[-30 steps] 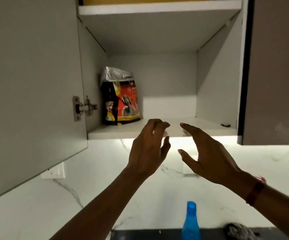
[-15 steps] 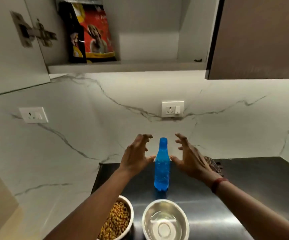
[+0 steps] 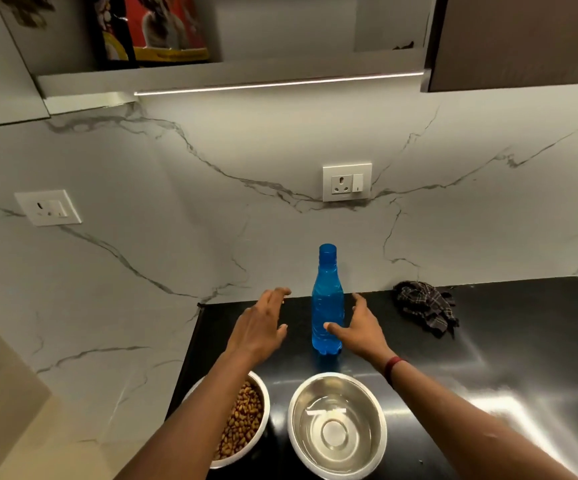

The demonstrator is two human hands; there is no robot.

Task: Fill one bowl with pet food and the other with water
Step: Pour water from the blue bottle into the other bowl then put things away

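A blue capped water bottle (image 3: 327,306) stands upright on the black counter (image 3: 505,341) near the marble wall. My left hand (image 3: 259,327) hovers to its left, fingers spread, apart from it. My right hand (image 3: 360,327) is at its right side, fingers relaxed, thumb tip at the bottle's front. Neither hand holds anything. Near me sit two steel bowls: the left bowl (image 3: 242,420) holds brown pet food and is partly covered by my left forearm, the right bowl (image 3: 337,424) shows only its shiny bottom. The red pet food bag (image 3: 152,26) stands in the open cabinet above.
A dark checked cloth (image 3: 426,306) lies crumpled at the counter's back, right of the bottle. Two wall sockets (image 3: 347,182) (image 3: 48,207) are on the marble backsplash. An open cabinet door (image 3: 0,64) hangs at upper left; a dark closed cabinet (image 3: 522,39) at upper right.
The view tilted down from the cabinet to the counter. Both hands dropped from the shelf to either side of the blue bottle, the right one closing in on it.
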